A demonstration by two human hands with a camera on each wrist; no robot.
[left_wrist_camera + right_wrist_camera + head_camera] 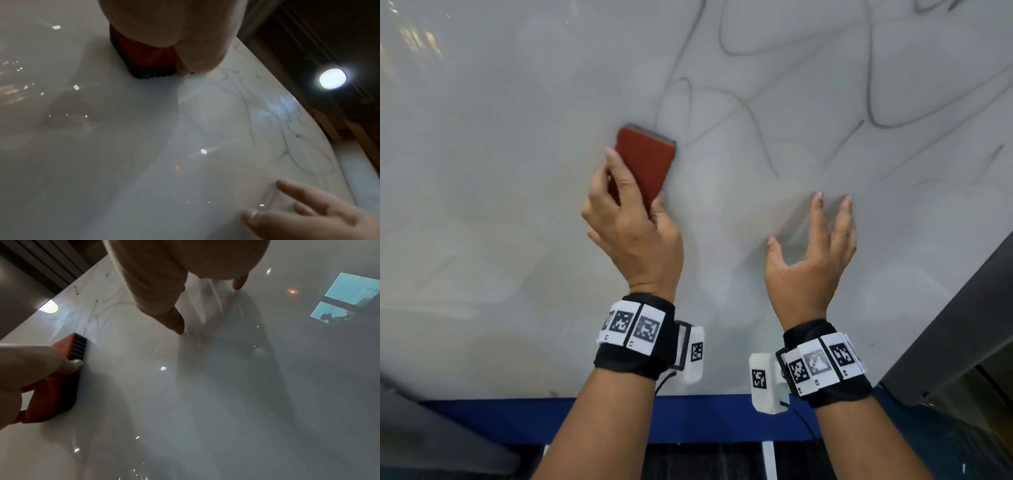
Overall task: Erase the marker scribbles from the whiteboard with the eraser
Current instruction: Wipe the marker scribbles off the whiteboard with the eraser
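Observation:
The whiteboard [482, 171] fills the head view, with grey marker scribbles [756, 102] over its upper right part. My left hand [626, 212] grips a red eraser [645, 161] with a dark felt pad and presses it flat on the board, just left of the nearest scribble. The left wrist view shows the eraser [148, 61] under my palm with its felt on the board. My right hand [815, 246] is open, its spread fingertips [179, 327] touching the board to the right of the eraser [51, 382]. Faint scribbles [267, 121] run toward the board's right edge.
A blue strip [688, 418] runs along the board's lower edge. A dark grey frame or panel [962, 325] stands at the right, beside the board's edge. The board's left half shows only glare and smeared reflections [421, 44].

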